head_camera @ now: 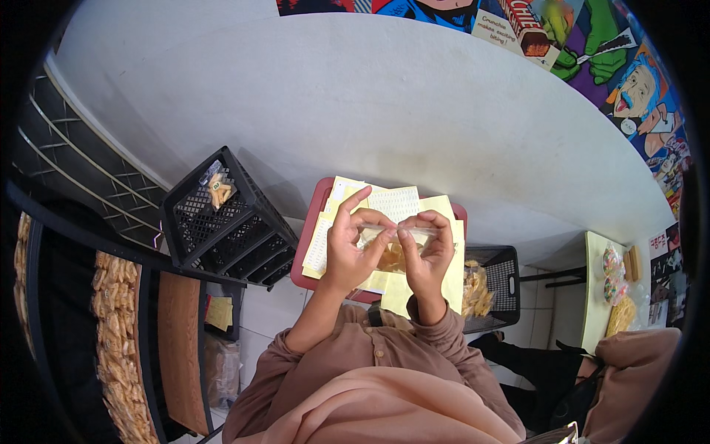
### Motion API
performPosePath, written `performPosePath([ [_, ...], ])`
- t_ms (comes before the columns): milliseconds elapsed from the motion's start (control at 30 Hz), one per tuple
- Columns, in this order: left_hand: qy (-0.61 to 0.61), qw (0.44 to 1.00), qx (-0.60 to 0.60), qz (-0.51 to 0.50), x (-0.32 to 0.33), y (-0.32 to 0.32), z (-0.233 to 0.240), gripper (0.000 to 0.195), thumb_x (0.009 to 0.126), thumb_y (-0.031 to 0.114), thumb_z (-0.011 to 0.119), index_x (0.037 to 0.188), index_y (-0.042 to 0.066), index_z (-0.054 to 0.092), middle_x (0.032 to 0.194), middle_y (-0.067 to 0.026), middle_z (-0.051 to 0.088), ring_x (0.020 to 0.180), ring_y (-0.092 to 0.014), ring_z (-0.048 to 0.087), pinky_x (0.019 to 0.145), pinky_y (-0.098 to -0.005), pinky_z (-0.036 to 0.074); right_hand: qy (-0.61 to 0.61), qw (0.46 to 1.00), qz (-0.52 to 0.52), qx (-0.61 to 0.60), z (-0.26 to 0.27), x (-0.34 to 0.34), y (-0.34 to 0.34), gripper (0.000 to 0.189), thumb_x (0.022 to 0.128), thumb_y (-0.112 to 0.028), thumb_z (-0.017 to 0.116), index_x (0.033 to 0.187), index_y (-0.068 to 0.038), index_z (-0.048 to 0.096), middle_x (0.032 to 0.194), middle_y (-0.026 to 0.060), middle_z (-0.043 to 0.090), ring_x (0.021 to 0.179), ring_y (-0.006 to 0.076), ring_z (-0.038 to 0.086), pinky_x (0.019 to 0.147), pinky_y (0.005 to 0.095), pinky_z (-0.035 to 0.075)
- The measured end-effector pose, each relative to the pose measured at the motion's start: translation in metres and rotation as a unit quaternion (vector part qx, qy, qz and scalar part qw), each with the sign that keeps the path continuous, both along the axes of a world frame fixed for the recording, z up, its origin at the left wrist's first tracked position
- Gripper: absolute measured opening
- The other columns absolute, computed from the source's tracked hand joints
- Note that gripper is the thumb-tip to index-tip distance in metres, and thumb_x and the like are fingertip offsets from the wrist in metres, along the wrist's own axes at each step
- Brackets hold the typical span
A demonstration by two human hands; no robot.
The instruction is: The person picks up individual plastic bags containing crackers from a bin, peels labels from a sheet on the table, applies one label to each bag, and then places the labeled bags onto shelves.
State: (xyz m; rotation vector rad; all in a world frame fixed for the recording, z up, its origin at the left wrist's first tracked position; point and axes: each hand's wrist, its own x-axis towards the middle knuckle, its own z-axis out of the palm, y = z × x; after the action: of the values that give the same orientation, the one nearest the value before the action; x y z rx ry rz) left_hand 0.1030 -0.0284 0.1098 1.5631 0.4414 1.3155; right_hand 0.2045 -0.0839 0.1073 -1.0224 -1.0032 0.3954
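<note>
Both my hands pinch the top edge of a clear plastic bag point(395, 261) holding yellowish-brown snack pieces. My left hand point(354, 244) grips the edge between thumb and fingers, its index finger raised. Close beside it, my right hand point(427, 250) pinches the same edge, fingertips nearly touching the left ones. Beneath the bag, sheets of labels point(395, 204) and yellow backing paper point(444, 213) overlap on a red plastic surface point(313, 222). Whether the bag's mouth is sealed, I cannot tell.
Stacked black crates point(222, 222) stand left, a bagged snack point(219, 188) on top. Right of me, a black basket point(502, 283) holds snack packs point(477, 288). Shelves of packs point(117, 333) line the far left. A person point(627, 372) sits near a pale table point(596, 294). A wall point(355, 111) rises ahead.
</note>
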Motion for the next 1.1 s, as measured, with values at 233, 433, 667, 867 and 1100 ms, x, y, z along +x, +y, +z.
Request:
performPosePath([
  [233,0.011,0.999,-0.028,-0.010,-0.002,0.004,0.002,0.066,0.077,0.002,0.062,0.130,-0.005,0.021,0.082,-0.0103,0.062,0.082,-0.014,0.059,0.078,-0.0254,0.043,0.005,1.000,0.009,-0.009,-0.001,0.008,0.001,0.034,0.076,-0.001,0.059,0.104,0.000,0.040,0.079,0.0083,0.062,0.077,0.0135,0.057,0.076,0.0272,0.040],
  [433,-0.007,0.998,-0.054,-0.032,-0.009,0.011,0.003,0.064,0.082,0.005,0.055,0.132,-0.004,0.015,0.087,-0.0137,0.063,0.088,-0.016,0.059,0.086,-0.0281,0.040,-0.074,0.996,-0.014,-0.042,-0.001,0.021,0.001,0.036,0.080,-0.008,0.056,0.110,0.001,0.038,0.082,0.0062,0.066,0.083,0.0141,0.058,0.085,0.0340,0.033],
  [667,0.020,0.995,-0.080,-0.052,-0.013,0.017,0.002,0.063,0.086,0.004,0.047,0.135,-0.001,0.007,0.091,-0.0188,0.062,0.090,-0.019,0.059,0.085,-0.0299,0.042,-0.134,0.988,-0.047,-0.062,-0.006,0.026,0.005,0.030,0.081,-0.007,0.055,0.107,0.003,0.043,0.085,0.0078,0.066,0.092,0.0176,0.056,0.087,0.0349,0.033],
  [867,0.020,0.990,-0.098,-0.097,-0.018,0.025,-0.003,0.068,0.086,0.005,0.048,0.136,0.001,0.003,0.096,-0.0193,0.061,0.092,-0.018,0.058,0.088,-0.0306,0.039,-0.092,0.994,-0.051,-0.036,-0.011,0.036,0.010,0.042,0.071,-0.002,0.065,0.107,0.001,0.043,0.075,0.0070,0.066,0.084,0.0172,0.061,0.088,0.0334,0.035],
  [1100,0.067,0.996,-0.034,-0.041,-0.020,0.038,-0.020,0.084,0.073,0.003,0.065,0.136,0.000,0.010,0.081,-0.0119,0.065,0.083,-0.015,0.061,0.086,-0.0299,0.040,-0.013,0.998,0.040,-0.049,-0.020,0.028,0.022,0.042,0.070,0.001,0.064,0.106,-0.001,0.042,0.074,0.0063,0.065,0.079,0.0150,0.060,0.085,0.0322,0.035],
])
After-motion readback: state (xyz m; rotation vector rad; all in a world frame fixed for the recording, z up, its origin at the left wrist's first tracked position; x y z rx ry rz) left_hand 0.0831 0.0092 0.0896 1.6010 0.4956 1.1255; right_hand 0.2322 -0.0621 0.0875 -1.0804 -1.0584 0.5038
